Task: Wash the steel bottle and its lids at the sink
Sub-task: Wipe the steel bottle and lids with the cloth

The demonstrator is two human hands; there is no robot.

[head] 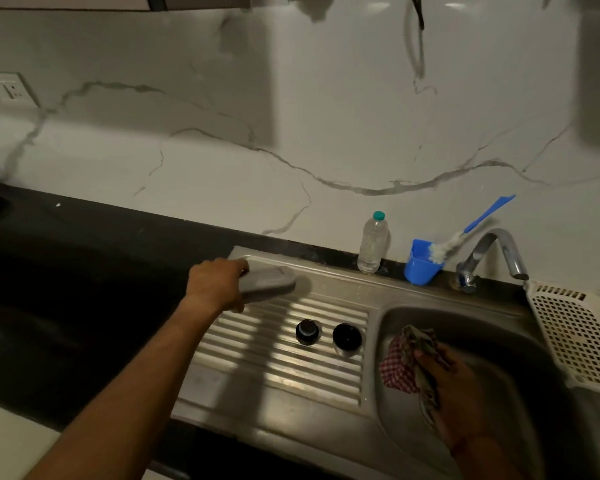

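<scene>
While the left hand point(215, 285) curls its fingers round the steel bottle point(269, 284), which lies almost level over the far edge of the draining board point(281, 374) and shows blurred, the right hand point(456, 388) grips a bunched red-checked cloth point(399, 367) down inside the sink basin point(482, 329). Whether the bottle touches the board I cannot tell. Between the two hands, two dark round lids point(306, 331) point(347, 337) stand side by side on the board's ribs, near each other but apart. Beyond the right hand, against the wall, stand a clear plastic bottle point(372, 245), a blue cup point(421, 268) with a blue-handled brush point(480, 218) leaning in it, and the tap point(497, 245). A white perforated basket point(575, 332) sits to the right of the right hand. A dark tabletop point(66, 271) stretches left of the left hand.
</scene>
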